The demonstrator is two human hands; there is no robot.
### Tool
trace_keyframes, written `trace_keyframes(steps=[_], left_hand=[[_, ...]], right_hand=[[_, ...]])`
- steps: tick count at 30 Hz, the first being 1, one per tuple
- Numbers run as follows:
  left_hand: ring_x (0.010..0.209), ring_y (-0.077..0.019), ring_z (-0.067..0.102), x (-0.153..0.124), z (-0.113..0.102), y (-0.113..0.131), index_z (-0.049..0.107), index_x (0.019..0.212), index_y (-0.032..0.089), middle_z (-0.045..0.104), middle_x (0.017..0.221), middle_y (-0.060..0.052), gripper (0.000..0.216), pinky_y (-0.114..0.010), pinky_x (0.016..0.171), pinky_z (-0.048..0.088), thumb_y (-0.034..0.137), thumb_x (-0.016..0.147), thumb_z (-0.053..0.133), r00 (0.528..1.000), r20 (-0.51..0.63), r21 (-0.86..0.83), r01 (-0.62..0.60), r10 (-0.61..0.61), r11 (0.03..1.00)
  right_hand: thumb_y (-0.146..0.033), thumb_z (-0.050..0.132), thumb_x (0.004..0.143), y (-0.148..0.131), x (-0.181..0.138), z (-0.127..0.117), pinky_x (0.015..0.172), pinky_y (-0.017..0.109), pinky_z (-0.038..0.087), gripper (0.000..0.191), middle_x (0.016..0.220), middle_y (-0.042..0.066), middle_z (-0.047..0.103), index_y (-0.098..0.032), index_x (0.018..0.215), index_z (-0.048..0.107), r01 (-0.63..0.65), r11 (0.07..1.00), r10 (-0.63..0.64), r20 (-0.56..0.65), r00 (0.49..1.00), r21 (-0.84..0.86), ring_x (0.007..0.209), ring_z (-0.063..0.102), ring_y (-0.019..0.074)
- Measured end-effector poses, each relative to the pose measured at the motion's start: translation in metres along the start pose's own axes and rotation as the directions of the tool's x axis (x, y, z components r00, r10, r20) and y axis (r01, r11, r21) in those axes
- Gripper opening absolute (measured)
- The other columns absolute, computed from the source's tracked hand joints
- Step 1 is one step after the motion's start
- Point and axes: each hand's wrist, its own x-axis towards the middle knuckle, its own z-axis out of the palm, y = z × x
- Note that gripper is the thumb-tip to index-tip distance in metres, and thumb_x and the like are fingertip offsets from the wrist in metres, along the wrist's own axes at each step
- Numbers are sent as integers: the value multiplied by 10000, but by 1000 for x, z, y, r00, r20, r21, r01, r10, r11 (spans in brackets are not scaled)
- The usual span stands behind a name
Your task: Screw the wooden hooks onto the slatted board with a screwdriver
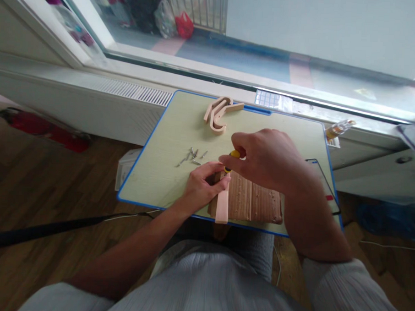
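Note:
My right hand point(267, 159) is closed around a yellow-handled screwdriver point(232, 157) held upright over a light wooden strip point(222, 204). That strip lies against a ribbed wooden board point(257, 202) at the desk's near edge. My left hand point(203, 186) pinches at the strip's top, right beside the screwdriver tip; what its fingertips hold is too small to see. Several loose screws point(192, 157) lie on the desk just left of my hands.
Curved wooden hook pieces point(219, 114) lie at the far side of the blue-edged desk point(158, 171). A dark tablet or phone point(325, 183) sits at the right edge. A small bottle point(338, 129) rests on the windowsill. A dark strap point(53, 229) crosses the floor at left.

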Motion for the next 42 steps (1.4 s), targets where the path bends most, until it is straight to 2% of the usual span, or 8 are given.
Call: trace_keyframes(steps=[5, 10, 15, 18, 22, 27, 33, 42], left_hand=[[1077, -231, 789, 0, -1, 2, 828, 1101, 234, 847, 1115, -57, 227, -381, 1006, 653, 367, 917, 837, 1000, 4, 16, -11, 11, 1000], [1093, -238, 794, 0, -2, 3, 837, 1130, 237, 852, 1150, -64, 244, -401, 1043, 651, 353, 914, 840, 1000, 14, 22, -22, 22, 1000], [1153, -249, 795, 1, -1, 1, 836, 1162, 232, 854, 1226, -77, 285, -427, 1116, 632, 348, 902, 843, 1000, 10, -7, -27, 27, 1000], [1160, -245, 794, 1, -1, 2, 837, 1176, 229, 854, 1233, -73, 294, -432, 1146, 614, 345, 907, 836, 999, 21, -16, -36, 36, 999], [1142, -233, 794, 1, -2, 3, 826, 1154, 214, 854, 1217, -74, 264, -409, 1123, 619, 340, 923, 819, 999, 35, -14, -17, 17, 1000], [1134, -228, 794, 1, -1, 2, 833, 1165, 228, 855, 1233, -67, 274, -400, 1097, 633, 345, 917, 831, 1000, 18, 0, -20, 20, 1000], [1121, -229, 797, 1, 0, 0, 849, 1182, 239, 857, 1226, -64, 291, -400, 1099, 635, 344, 912, 852, 1000, 1, -4, -26, 26, 1000], [1086, -224, 791, 1, 0, 2, 839, 1107, 220, 851, 1155, -67, 225, -384, 1043, 637, 349, 923, 842, 1000, 3, 8, -31, 31, 999]], right_hand=[[-582, 643, 1015, 4, -4, -3, 666, 368, 217, 378, 774, 58, 752, -245, 950, 803, 7, 1000, -7, 3, 1000, -9, 655, 550, 189], [-565, 665, 1025, 4, -5, -5, 677, 364, 256, 364, 851, 53, 804, -271, 1150, 839, 31, 997, -34, 33, 999, 64, 730, 646, 216], [-385, 702, 992, 3, -8, -12, 717, 358, 326, 237, 895, 40, 818, -276, 1148, 843, 109, 979, -122, 70, 990, 171, 803, 690, 218], [-228, 679, 936, 4, -12, -16, 734, 349, 347, 317, 959, 41, 826, -259, 1220, 814, 161, 969, -181, 95, 979, 187, 832, 703, 214], [-177, 619, 941, 4, -13, -16, 733, 349, 340, 364, 991, 45, 836, -263, 1237, 813, 156, 969, -174, 79, 982, 192, 850, 712, 214], [-219, 647, 932, 3, -12, -14, 715, 344, 311, 316, 909, 31, 818, -271, 1193, 816, 93, 987, -103, 69, 992, 128, 781, 677, 204], [-387, 683, 968, 6, -11, -10, 694, 345, 256, 203, 880, 34, 807, -265, 1093, 787, 42, 997, -45, 36, 998, 62, 727, 609, 195], [-586, 632, 1013, 6, -6, -4, 662, 364, 193, 386, 722, 52, 699, -241, 896, 761, -6, 1000, 6, 4, 1000, -17, 646, 501, 184]])
